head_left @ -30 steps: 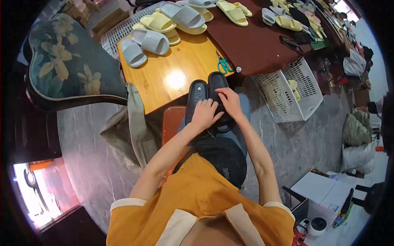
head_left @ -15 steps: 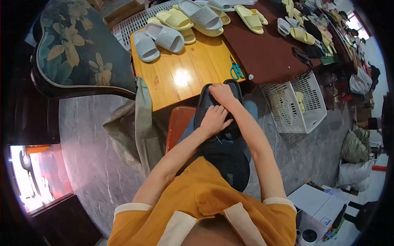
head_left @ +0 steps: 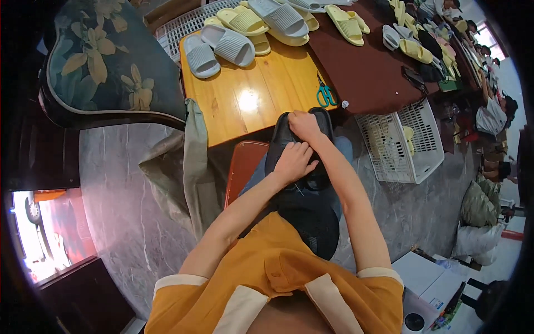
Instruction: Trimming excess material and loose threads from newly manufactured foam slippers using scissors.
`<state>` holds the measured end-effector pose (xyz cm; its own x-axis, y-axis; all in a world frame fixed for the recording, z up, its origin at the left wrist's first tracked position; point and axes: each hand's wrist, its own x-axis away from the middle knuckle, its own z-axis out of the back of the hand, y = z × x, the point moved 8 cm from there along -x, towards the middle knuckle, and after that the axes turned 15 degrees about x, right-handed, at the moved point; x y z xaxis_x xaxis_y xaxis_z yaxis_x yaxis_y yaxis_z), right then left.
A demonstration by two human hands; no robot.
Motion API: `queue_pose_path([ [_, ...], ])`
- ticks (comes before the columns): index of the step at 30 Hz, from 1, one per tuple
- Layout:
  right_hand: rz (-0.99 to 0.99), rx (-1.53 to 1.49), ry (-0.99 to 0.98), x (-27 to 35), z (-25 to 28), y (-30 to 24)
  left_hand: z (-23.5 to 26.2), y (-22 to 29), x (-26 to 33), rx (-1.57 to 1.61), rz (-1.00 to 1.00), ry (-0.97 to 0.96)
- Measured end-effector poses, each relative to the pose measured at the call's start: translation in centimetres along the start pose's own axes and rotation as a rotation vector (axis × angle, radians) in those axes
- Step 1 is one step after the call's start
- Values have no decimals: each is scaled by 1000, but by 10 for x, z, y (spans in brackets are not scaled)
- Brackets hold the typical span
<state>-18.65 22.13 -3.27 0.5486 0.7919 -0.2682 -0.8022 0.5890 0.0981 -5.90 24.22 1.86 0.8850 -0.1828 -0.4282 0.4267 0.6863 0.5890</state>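
A pair of black slippers lies across my lap at the table's near edge. My right hand [head_left: 304,124] is closed round the far part of the left black slipper [head_left: 281,133]. Nearer to me, my left hand [head_left: 295,162] rests with bent fingers gripping that slipper, its thumb out to the right. Both palms hide much of the slipper. The right black slipper [head_left: 322,118] lies partly behind my right wrist. A thin, light needle-like piece [head_left: 300,190] shows just below my left hand.
Ahead is a wooden table [head_left: 267,83] with grey slippers [head_left: 201,57], yellow slippers [head_left: 242,22] and green-handled scissors [head_left: 325,94]. A brown-covered table [head_left: 361,72] adjoins it. White crates [head_left: 384,150] stand at the right, a flowered chair [head_left: 111,72] at the left.
The whole view has shifted slightly. My hands keep nearly the same hold on the slipper, with only a small shift of the fingers.
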Motion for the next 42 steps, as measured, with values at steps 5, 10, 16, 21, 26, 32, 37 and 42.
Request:
queue_pose_path([
  [5, -332, -318, 59, 11, 3, 39, -4, 0, 1, 18, 26, -48],
  [10, -852, -1075, 249, 45, -7, 108, -6, -3, 1, -9, 39, -62],
  [16, -989, -256, 251, 94, 28, 212, -7, -2, -4, 14, 34, -44],
  [21, -794, 40, 133, 67, 35, 202, -6, -3, 0, 15, 48, -41],
  [26, -631, 220, -12, 59, 13, 184, -6, 1, 0, 22, 45, -62],
  [32, -964, -307, 142, 113, 5, 215, -6, 3, -6, 65, 57, -53],
  [37, -710, -889, 219, 125, 46, 117, 4, -16, -5, 204, 195, 33],
  [42, -369, -499, 123, 129, 84, 28, -22, -63, -11, 343, 668, -119],
])
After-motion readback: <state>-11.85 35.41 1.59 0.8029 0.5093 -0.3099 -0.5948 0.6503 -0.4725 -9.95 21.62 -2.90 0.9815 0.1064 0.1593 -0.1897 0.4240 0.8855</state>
